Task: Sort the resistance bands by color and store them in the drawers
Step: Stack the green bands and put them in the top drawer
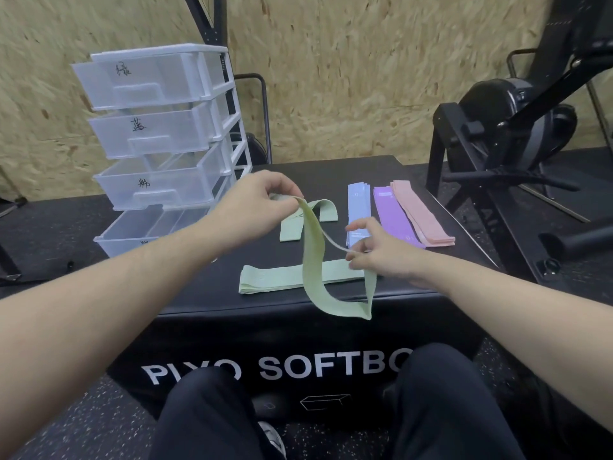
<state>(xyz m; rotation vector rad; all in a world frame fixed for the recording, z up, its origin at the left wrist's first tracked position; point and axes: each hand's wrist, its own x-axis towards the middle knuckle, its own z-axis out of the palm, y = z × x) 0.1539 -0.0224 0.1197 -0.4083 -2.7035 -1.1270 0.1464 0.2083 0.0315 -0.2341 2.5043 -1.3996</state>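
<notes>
So the counter (pixel 331 313) here is a black padded plyo box with white lettering across its front face, sitting on black speckled floor (pixel 83 423). On top of it, back left, stands a white drawer unit (pixel 219 104) with four clear drawers, all pulled out some, each with a handwritten label. Toward the right there's a neat row of flat band stacks lying side by side: blue stack (pixel 358 210), purple stack (pixel 394 217), pink stack (pixel 421 214). Near the front edge lies a flat green stack (pixel 275 277) set crosswise, and behind it one loose green band (pixel 311 214) bent into an arch shape.
</notes>
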